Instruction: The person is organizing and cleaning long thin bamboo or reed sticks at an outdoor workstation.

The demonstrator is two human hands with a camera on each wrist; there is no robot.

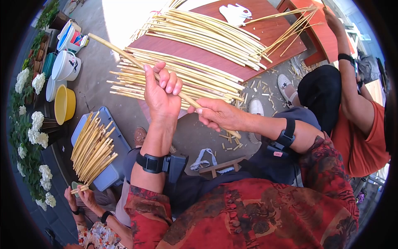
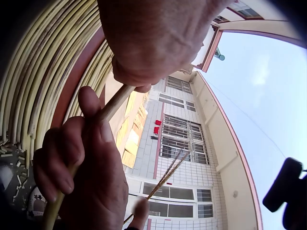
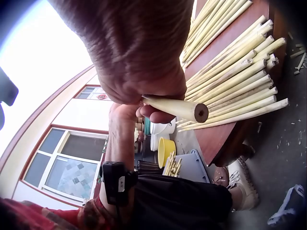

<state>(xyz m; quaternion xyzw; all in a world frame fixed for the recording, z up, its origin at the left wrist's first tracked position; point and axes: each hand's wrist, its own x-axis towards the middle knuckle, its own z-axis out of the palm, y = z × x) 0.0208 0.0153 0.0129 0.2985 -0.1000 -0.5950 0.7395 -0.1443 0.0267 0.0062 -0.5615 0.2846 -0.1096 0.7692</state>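
Observation:
A long pale stalk (image 1: 120,51) slants across the head view in front of the body, its lower end (image 3: 194,111) facing the right wrist camera. The left hand (image 1: 161,89) grips it around the middle, palm turned up and fingers curled over it. Nearer the lower end, the right hand (image 1: 219,114) pinches the same stalk between thumb and fingers, also seen in the left wrist view as the right hand (image 2: 91,163). Beyond the hands, rows of similar stalks (image 1: 199,39) lie on a reddish-brown table (image 1: 265,31).
At the left, a blue-grey lid or tray (image 1: 108,168) holds short stalks (image 1: 93,149), near a yellow basin (image 1: 65,104) and white buckets (image 1: 66,66). Cut pieces (image 1: 265,89) litter the floor. One person sits at the right, another at lower left. A white bag (image 1: 235,14) lies on the table.

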